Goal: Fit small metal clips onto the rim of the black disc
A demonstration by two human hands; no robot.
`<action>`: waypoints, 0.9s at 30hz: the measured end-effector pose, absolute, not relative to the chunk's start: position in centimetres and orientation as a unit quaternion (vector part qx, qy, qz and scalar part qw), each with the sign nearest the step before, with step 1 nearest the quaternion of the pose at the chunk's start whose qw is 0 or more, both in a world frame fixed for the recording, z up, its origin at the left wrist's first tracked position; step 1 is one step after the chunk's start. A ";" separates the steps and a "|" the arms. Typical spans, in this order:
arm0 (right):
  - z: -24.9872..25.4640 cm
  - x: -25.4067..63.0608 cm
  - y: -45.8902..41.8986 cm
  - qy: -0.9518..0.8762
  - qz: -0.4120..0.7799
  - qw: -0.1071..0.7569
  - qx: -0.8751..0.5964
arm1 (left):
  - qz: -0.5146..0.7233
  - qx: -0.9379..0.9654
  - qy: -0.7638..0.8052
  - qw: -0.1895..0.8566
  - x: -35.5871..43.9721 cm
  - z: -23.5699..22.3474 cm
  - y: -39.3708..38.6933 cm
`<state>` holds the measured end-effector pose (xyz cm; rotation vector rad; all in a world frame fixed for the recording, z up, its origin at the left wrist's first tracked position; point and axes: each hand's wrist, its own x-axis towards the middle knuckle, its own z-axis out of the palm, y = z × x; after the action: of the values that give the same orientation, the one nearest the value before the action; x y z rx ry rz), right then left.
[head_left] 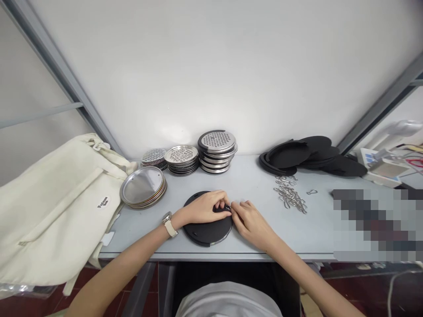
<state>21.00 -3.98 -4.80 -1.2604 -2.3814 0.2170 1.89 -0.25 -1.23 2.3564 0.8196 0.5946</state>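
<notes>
**Left hand (pixel 209 208) and right hand (pixel 251 223) meet at rim of one black disc (pixel 211 228)**

Far left: one cream fabric bag (pixel 56 207), soft, creased, one small label patch. Next, four round metal stacks on the smooth grey tabletop (pixel 132 233). Stack 1, plain plates (pixel 142 187): flat, shiny, raised lip, small holes near edge. Stack 2, perforated discs (pixel 153 155), at the back. Stack 3, patterned grater plates (pixel 181 155). Stack 4, tallest, slotted plates (pixel 218 141) with black edging. Plates per stack: can't count reliably.

Front centre: the disc, matte, flat, lying near table edge. Left hand, one watch (pixel 169 224) on wrist, lies over it, thumb and index pinched on its upper-right rim. Right fingertips bunched against same spot; can't tell if they grip.

Right: one overlapping pile of matte black discs (pixel 292 155), count unclear. In front, one heap of bent-wire clips (pixel 291 193), too tangled to count, plus one lone clip (pixel 312 192) just beside.
</notes>
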 end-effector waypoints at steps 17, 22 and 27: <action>-4.8 21.1 -3.9 -0.842 0.077 0.233 -0.480 | 0.229 0.879 0.299 0.292 1.9 -1.4 0.0; -4.7 21.0 -3.9 -0.841 0.084 0.243 -0.476 | 0.233 0.880 0.291 0.295 1.9 -1.5 0.1; -4.5 20.9 -4.0 -0.840 0.099 0.258 -0.467 | 0.229 0.879 0.294 0.298 1.9 -1.4 0.1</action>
<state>20.93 -4.02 -4.48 -1.2671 -2.2776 0.2694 1.90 0.08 -1.45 2.3361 0.7821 0.6074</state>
